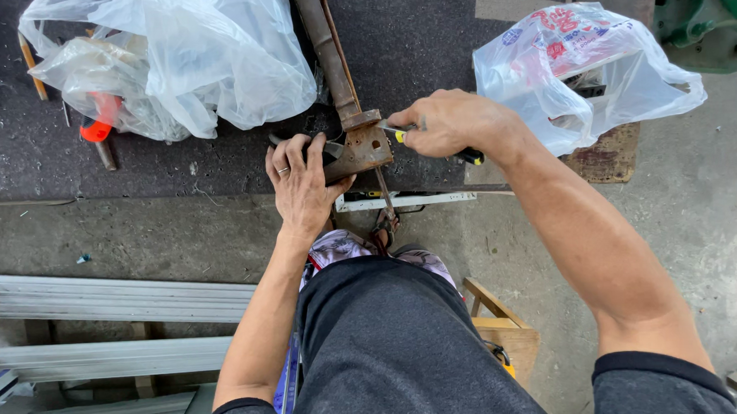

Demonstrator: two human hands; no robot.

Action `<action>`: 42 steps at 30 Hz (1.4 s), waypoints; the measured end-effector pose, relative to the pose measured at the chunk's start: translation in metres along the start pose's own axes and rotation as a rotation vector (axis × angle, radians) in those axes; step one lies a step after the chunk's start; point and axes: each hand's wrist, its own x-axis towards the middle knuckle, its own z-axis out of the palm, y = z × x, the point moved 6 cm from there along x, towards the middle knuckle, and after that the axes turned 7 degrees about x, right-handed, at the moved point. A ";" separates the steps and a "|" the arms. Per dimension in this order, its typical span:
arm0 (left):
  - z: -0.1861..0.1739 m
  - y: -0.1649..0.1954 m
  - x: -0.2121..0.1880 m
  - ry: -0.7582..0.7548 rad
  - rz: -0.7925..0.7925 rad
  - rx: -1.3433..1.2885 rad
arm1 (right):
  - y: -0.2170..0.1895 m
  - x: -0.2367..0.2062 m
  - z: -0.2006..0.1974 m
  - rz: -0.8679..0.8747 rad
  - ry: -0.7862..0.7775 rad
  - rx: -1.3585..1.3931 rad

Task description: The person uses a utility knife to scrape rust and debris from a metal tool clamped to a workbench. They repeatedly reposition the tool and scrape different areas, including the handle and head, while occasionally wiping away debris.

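Here the left hand [301, 185] lies flat, fingers spread, on a rusty metal bracket [359, 149] at the near end of a rusty pipe [328, 47]. The right hand [448, 122], just right, grips a yellow-and-black screwdriver [469, 155] against it.

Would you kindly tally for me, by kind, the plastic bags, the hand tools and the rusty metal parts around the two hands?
Translucent plastic bags: 2, a plain one and a printed one
Yellow-and-black-handled screwdrivers: 1, in the right hand
Rusty brown metal rod-and-bracket assemblies: 1, steadied by the left hand
Total: 4
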 end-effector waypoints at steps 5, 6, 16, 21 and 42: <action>0.000 -0.002 0.002 0.015 -0.015 -0.034 | -0.003 -0.005 0.005 -0.076 -0.036 -0.069; 0.000 -0.002 0.002 0.009 -0.020 -0.033 | -0.003 -0.005 0.003 -0.068 -0.005 -0.068; 0.002 -0.003 0.001 -0.001 -0.025 -0.042 | 0.004 -0.006 -0.006 -0.043 0.031 -0.031; 0.003 -0.003 0.001 0.002 -0.011 -0.035 | 0.000 -0.010 -0.006 -0.043 0.037 -0.021; 0.002 -0.003 0.001 0.009 -0.007 -0.040 | 0.016 -0.063 0.047 -0.205 0.073 -0.003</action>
